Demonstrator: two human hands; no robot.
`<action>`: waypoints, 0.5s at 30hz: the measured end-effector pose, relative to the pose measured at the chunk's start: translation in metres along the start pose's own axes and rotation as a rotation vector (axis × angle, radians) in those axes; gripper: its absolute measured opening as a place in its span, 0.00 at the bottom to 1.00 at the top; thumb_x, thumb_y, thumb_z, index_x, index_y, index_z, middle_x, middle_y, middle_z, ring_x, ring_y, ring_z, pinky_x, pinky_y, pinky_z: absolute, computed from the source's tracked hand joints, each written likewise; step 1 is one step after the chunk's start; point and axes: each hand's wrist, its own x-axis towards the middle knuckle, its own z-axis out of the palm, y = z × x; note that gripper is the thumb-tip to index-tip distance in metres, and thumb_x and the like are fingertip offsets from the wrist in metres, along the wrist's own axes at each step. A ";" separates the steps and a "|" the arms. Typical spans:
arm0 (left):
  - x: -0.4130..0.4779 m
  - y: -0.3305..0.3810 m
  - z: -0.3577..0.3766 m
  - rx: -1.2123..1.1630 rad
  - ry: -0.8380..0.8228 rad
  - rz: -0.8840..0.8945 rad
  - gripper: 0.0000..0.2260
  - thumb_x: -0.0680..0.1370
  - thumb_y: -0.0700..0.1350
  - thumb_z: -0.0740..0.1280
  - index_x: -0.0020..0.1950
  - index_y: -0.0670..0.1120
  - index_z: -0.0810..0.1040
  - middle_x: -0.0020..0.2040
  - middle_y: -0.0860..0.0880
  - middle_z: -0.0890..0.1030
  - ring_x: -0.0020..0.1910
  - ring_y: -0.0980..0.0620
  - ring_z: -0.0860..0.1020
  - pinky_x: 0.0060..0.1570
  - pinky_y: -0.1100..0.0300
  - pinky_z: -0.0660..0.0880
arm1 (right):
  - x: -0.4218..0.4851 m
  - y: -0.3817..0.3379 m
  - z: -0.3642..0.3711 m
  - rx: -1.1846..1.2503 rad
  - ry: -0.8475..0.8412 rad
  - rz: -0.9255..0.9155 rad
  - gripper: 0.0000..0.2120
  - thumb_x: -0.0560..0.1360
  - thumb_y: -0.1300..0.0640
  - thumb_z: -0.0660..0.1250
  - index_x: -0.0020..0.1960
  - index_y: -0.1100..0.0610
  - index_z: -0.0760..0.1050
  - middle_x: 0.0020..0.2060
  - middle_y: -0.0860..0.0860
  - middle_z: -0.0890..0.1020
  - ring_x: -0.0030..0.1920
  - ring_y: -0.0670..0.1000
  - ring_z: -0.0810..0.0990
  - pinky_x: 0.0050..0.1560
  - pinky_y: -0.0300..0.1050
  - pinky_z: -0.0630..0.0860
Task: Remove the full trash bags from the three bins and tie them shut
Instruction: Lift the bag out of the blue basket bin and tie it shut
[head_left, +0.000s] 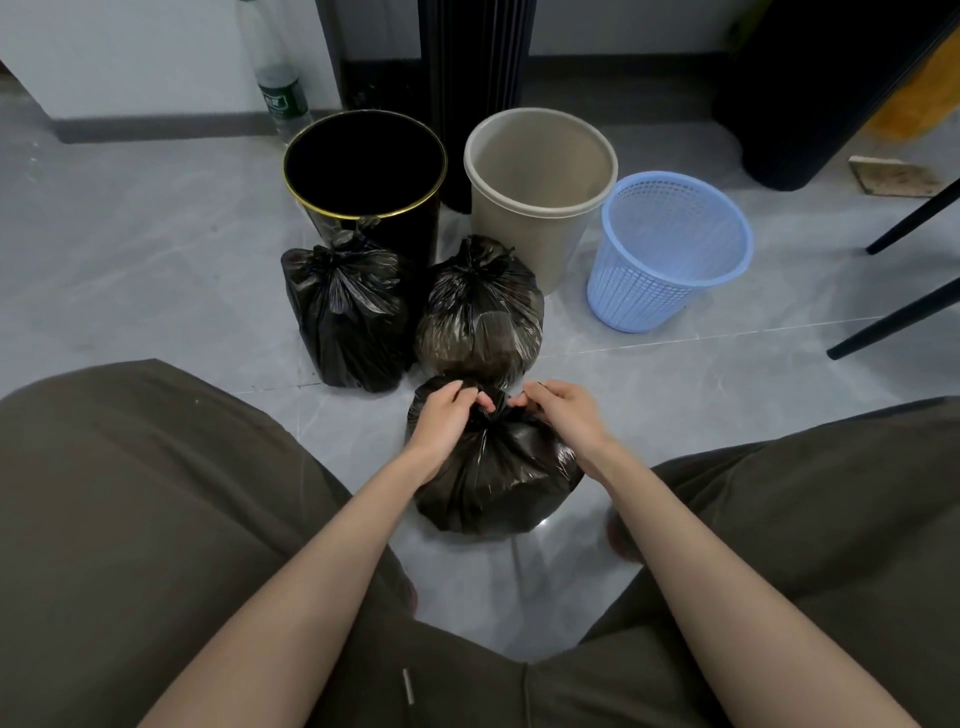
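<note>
black third bag (493, 478) on floor between knees, left hand (445, 415) and right hand (563, 413) fingers pinch its neck, knot unfinished. two bags (345, 317) tied, three bins (540, 171) empty.

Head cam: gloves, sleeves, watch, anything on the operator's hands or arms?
Nothing worn. The left hand and right hand are bare: no gloves, and no rings or watch visible. Both forearms are bare up to the frame edge, with no sleeve in view. The only clothing seen is olive-brown fabric over both legs.
</note>
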 end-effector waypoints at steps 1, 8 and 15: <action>-0.001 -0.001 0.002 0.034 -0.008 0.015 0.12 0.79 0.40 0.58 0.42 0.45 0.80 0.40 0.49 0.81 0.45 0.51 0.78 0.54 0.60 0.71 | -0.001 -0.002 0.001 0.008 -0.008 -0.010 0.14 0.77 0.53 0.65 0.36 0.55 0.82 0.40 0.53 0.85 0.43 0.48 0.78 0.50 0.40 0.75; -0.003 -0.013 0.007 0.334 -0.119 0.112 0.09 0.79 0.40 0.63 0.54 0.41 0.81 0.43 0.45 0.80 0.37 0.56 0.76 0.48 0.56 0.74 | -0.012 -0.019 0.000 0.011 -0.037 -0.060 0.11 0.79 0.60 0.62 0.53 0.64 0.81 0.26 0.39 0.80 0.28 0.33 0.75 0.31 0.23 0.68; -0.003 -0.022 0.011 0.348 -0.073 0.087 0.17 0.71 0.54 0.71 0.35 0.40 0.77 0.32 0.44 0.79 0.33 0.52 0.75 0.38 0.53 0.74 | -0.008 -0.020 0.000 0.010 -0.090 -0.120 0.11 0.79 0.59 0.62 0.54 0.62 0.81 0.38 0.40 0.83 0.32 0.31 0.76 0.35 0.23 0.69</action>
